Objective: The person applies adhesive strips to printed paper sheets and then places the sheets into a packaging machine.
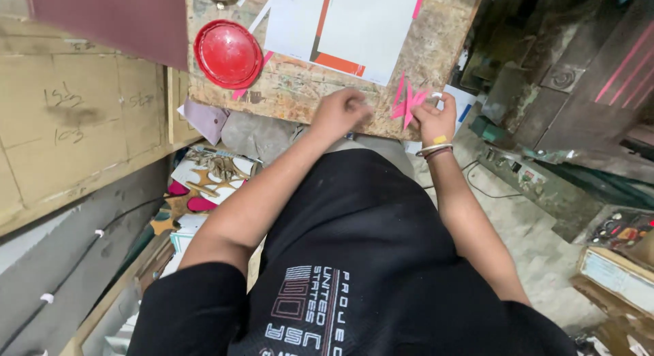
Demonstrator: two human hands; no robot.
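A small pink cut-out shape (407, 102) is held in the right hand (436, 119), pinched between the fingers at the near edge of the worn wooden board (300, 97). The shape looks like a star or a flower with thin points (it is too small to tell which). It is held up on its edge, just over the rim of the board.

The left hand (338, 113) is curled into a loose fist on the board, close beside the pink shape but not touching it. Whether anything is held inside that fist cannot be told, because the fingers are blurred.

Further up the board, big white sheets with orange and pink edges (340, 29) are laid flat. Thin pink strips stick out from under them. A round red lid (227, 53) is set down to the left of the sheets.

Some work looks done already: one pink shape is cut free and is in the hand. Down by the floor on the left, a pile of brown and pink cut shapes (204, 186) is seen (star-like ones too), so it is judged that many pieces are finished and put aside. The large sheets on the board look mostly whole, so a good deal is probably left to be done. No scissors or knife can be seen.
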